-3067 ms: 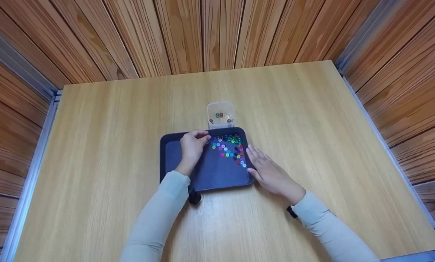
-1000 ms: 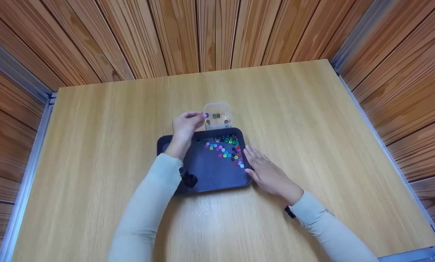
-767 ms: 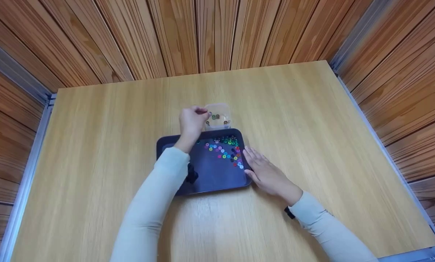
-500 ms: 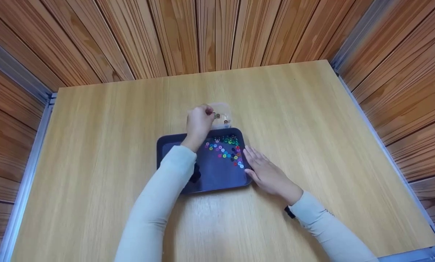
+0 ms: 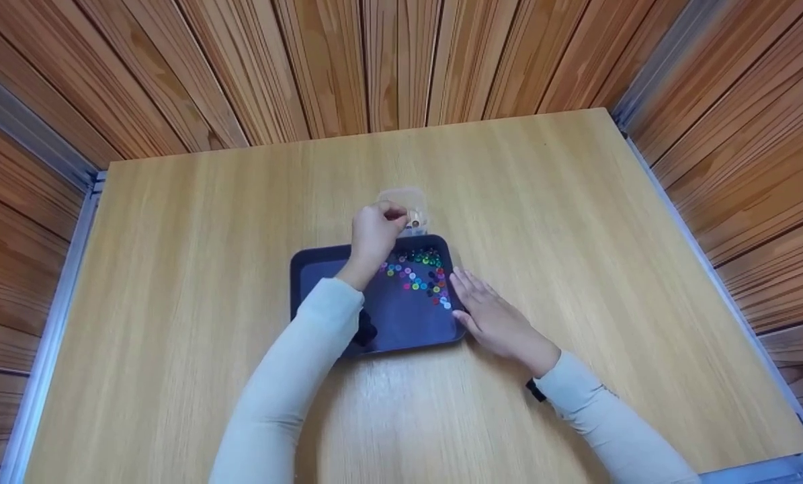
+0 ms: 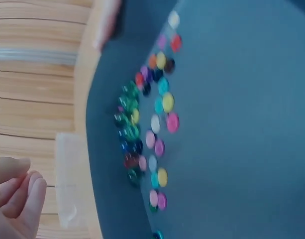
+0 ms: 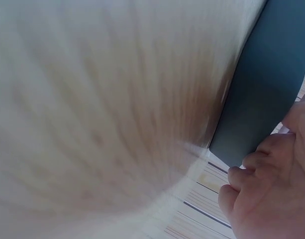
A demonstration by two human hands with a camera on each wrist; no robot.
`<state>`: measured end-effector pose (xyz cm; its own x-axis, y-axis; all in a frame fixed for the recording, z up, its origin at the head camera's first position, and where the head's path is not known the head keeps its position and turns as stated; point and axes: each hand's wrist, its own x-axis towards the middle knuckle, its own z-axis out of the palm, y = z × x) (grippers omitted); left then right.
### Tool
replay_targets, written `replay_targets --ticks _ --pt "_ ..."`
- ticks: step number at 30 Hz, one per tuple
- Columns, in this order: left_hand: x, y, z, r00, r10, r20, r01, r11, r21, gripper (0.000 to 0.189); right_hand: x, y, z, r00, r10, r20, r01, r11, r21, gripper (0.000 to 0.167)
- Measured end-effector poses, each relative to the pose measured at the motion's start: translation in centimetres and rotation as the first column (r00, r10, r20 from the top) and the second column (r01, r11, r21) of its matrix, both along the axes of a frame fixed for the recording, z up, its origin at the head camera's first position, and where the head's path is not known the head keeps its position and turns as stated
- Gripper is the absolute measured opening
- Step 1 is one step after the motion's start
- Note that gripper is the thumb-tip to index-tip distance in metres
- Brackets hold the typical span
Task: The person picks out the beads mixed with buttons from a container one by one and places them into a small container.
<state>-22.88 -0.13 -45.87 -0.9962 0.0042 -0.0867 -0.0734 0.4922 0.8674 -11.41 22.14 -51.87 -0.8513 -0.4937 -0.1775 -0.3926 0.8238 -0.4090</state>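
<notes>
My left hand (image 5: 374, 235) is over the small clear plastic container (image 5: 404, 194) behind the tray, fingers curled and thumb close to the fingertips. In the left wrist view the fingertips (image 6: 35, 180) show nothing between them. Inside the container are a brown bead (image 5: 415, 224) and a small dark blue piece; the hand covers other beads. The dark blue tray (image 5: 401, 323) holds many coloured buttons (image 5: 416, 286) and shiny green beads (image 5: 430, 258) toward its back right. My right hand (image 5: 498, 323) rests with extended fingers against the tray's right wall.
The tray and container stand on a wooden table (image 5: 173, 302). Wood-plank walls (image 5: 401, 60) rise behind and at both sides, with metal rails along the table's side edges. A black wrist camera (image 5: 366, 331) overhangs the tray's front left.
My left hand picked a blue piece from the tray's back edge, carried it to the container and moved right over it. The blue piece no longer shows at the fingertips. My right hand stayed put.
</notes>
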Motion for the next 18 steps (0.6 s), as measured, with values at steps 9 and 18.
replay_targets --ticks 9,18 --pt "1.8 1.2 -1.2 0.999 0.049 -0.022 -0.045 0.986 0.16 0.011 -0.1 -0.1 0.1 0.999 0.014 -0.031 -0.015 0.999 -0.033 0.063" --pt "2.9 2.5 -3.7 0.998 0.047 0.028 -0.05 0.994 0.101 0.013 0.0 -0.1 0.3 1.0 -0.009 0.017 0.01 1.0 -0.012 0.063"
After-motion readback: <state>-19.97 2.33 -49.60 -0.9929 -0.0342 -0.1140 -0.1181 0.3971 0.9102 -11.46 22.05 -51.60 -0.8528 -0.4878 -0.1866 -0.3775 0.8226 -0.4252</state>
